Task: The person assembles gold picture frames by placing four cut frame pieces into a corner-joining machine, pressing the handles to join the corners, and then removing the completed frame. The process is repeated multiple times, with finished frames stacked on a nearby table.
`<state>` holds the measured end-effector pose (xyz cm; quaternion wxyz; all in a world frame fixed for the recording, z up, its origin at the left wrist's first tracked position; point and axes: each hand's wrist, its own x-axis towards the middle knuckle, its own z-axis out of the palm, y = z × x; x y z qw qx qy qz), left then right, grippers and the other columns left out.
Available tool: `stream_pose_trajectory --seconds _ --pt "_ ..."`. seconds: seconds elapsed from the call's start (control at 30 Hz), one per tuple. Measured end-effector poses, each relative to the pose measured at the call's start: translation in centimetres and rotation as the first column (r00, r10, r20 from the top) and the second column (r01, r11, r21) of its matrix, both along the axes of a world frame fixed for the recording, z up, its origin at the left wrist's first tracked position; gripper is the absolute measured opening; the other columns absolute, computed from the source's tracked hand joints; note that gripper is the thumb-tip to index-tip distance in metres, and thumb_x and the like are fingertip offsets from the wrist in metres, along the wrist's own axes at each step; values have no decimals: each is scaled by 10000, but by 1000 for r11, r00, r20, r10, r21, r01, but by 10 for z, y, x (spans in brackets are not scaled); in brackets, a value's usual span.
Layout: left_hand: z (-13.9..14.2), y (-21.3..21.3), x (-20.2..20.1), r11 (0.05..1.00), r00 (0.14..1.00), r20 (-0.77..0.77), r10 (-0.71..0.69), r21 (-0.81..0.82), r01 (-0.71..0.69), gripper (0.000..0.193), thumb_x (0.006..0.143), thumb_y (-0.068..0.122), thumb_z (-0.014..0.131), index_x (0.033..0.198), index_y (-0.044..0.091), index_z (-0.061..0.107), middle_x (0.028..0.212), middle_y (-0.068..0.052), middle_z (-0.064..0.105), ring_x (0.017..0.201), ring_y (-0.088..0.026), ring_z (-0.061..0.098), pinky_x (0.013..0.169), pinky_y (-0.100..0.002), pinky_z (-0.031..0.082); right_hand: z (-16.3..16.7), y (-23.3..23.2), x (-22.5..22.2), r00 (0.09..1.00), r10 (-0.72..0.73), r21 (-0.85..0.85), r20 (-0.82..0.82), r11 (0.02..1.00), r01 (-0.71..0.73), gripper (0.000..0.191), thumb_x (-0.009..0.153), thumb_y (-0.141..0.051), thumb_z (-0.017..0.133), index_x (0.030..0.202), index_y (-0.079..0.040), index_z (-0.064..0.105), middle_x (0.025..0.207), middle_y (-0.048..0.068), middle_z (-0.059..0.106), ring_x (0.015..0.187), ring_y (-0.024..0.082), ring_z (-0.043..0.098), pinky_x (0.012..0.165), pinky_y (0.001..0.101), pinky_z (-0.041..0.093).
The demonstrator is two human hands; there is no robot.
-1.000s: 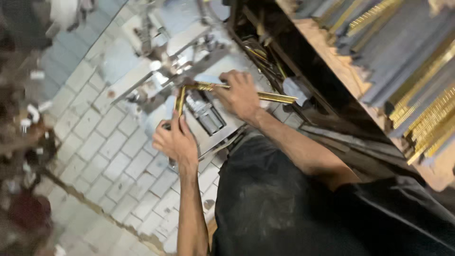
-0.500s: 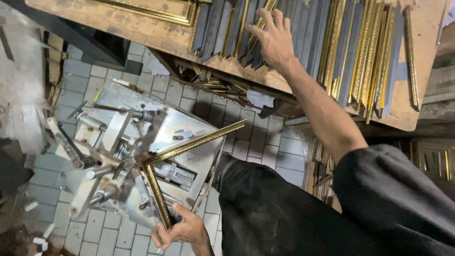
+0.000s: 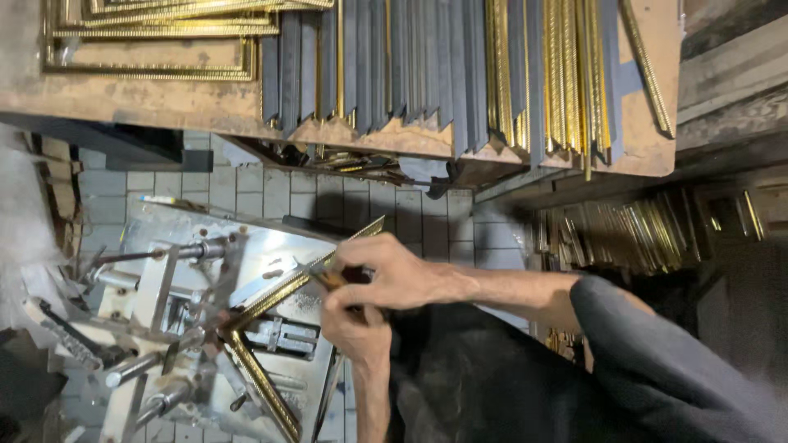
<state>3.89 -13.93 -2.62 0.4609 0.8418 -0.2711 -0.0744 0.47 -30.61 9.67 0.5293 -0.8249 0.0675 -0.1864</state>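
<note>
- Gold moulding strip (image 3: 308, 275), ribbed and slanting up to the right, lies across the shiny metal jig (image 3: 271, 246); its lower end meets a second gold strip (image 3: 263, 385) at a corner near the middle of the jig.
- The right hand (image 3: 394, 275) comes in from the right, sleeve behind it, fingers curled down and closed over the upper part of the slanting strip, together with a small dark item that cannot be made out.
- The left hand (image 3: 353, 332) rises from the bottom edge, sits just under the right hand and touches it; its fingers are bunched at the same spot on the strip, but whether they pinch the strip or only press on it cannot be told.
- The jig carries grey clamps, rods and screws on its left side and stands above a pale tiled floor (image 3: 427, 221).
- A wooden bench (image 3: 164, 98) runs along the top, bearing finished gold frames (image 3: 148, 49) at the left and a row of dark and gold moulding lengths (image 3: 460, 66) laid side by side.
- More gold lengths (image 3: 640, 230) are stacked on a dim shelf at the right.
</note>
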Motion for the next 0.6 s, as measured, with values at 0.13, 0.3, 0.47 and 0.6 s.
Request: stream_pose_trajectory --seconds 0.13,0.3,0.47,0.6 --pt "-21 14 0 956 980 -199 -24 -290 -35 372 1114 187 586 1387 -36 466 1049 -118 568 852 -189 545 734 -267 446 -42 -95 -52 970 -234 -198 -67 956 217 687 1069 -603 407 1421 -37 573 1410 178 625 1373 299 564 1169 474 453" --pt "-28 66 -2 962 861 -502 84 -184 -201 412 1002 167 542 1327 -23 375 888 -64 493 651 -130 443 526 -288 345 -63 -263 -96 469 -878 -718 93 268 643 789 984 -432 756 1455 129 461 1367 336 549 1278 434 498 1089 555 404" --pt "-23 84 -4 973 937 -325 130 -138 -184 393 1028 157 522 1349 -18 377 889 -82 523 719 -129 488 601 -294 409 -84 -308 -123 255 -937 -532 -237 345 773 458 922 -290 803 1229 28 681 1218 279 628 1127 420 608 952 496 534" --pt "-25 95 -12 943 819 -500 281 -17 -334 391 1015 156 501 1355 -2 391 846 -119 495 662 -159 455 556 -329 368 -83 -334 -136 367 -919 -634 -141 369 680 352 867 -151 779 1128 63 680 1012 298 695 949 421 712 846 502 568"
